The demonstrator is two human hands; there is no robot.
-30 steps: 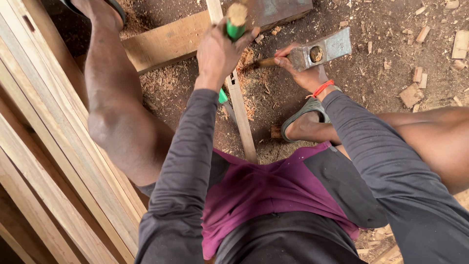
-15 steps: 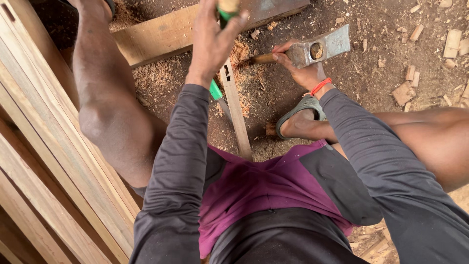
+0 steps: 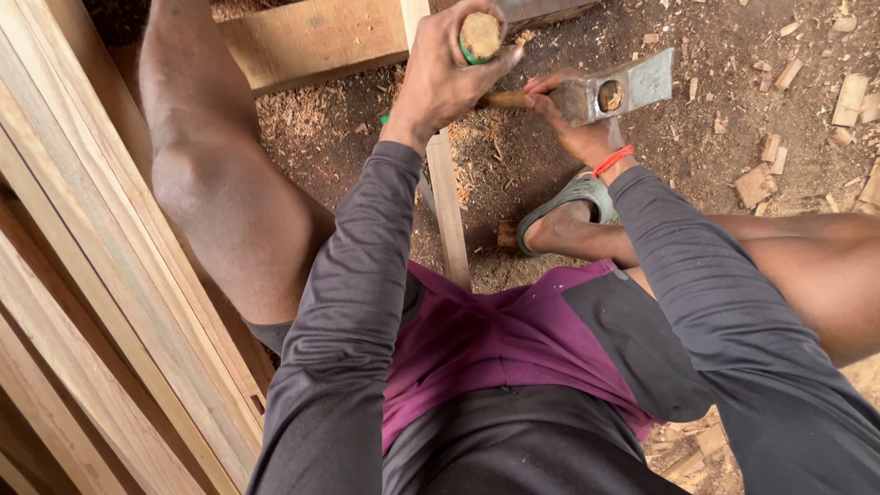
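My left hand [image 3: 446, 75] is closed around a green-handled chisel [image 3: 478, 38] whose worn wooden butt points up at me. It stands upright over a narrow wooden strip [image 3: 448, 211] that runs between my legs. My right hand [image 3: 576, 128] grips a hammer [image 3: 612, 92] close under its grey steel head, just right of the chisel's top. A red band sits on my right wrist. The chisel's blade is hidden behind my left hand.
Long pale planks [image 3: 82, 302] are stacked along the left. A wide board [image 3: 312, 41] lies across the top under the strip. My right foot in a grey sandal [image 3: 564, 206] rests on the dirt floor, with sawdust and small wood offcuts [image 3: 761, 179] scattered to the right.
The view has shifted slightly. The hammer head stays beside the chisel's top, now a little closer to it; my left hand keeps its grip on the chisel.
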